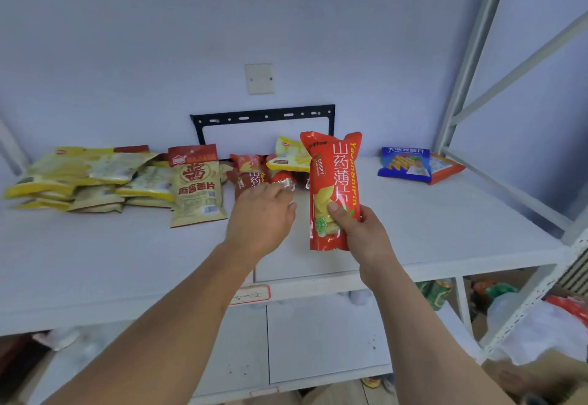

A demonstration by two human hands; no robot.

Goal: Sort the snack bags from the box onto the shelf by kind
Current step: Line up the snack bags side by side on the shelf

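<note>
- Red yam-crisp bag [334, 188] at centre frame, held upright above the white shelf [445, 220], just right of a heap of matching red bags [251, 175].
- Long axis near vertical, tilted slightly; crimped top edge pointing to the upper part of the frame, bottom seal toward the viewer, printed face outward.
- Right hand [356, 229] gripping the lower right part of the bag, thumb pressed on the front, other fingers hidden behind.
- Left hand [264, 216] reaching left of the bag toward the red heap, fingers curled onto a silvery bag end; whether truly pinching it, cannot tell.
- Possible slip: grip only at the lower end, so a puffy, slick bag likely to flop or slide out on release.
- Possible mix-up: a yellow bag [292, 156] lying on the red heap, so kinds may blend if dropped carelessly.
- Possible knock: the heap loose and shallow, easily scattered by either hand.
- Further left, a tan and red bag [197, 188] leaning on a spread of yellow-green bags [89, 178].
- Far right of the shelf, a blue bag [405, 164] over an orange one [445, 169], well apart.
</note>
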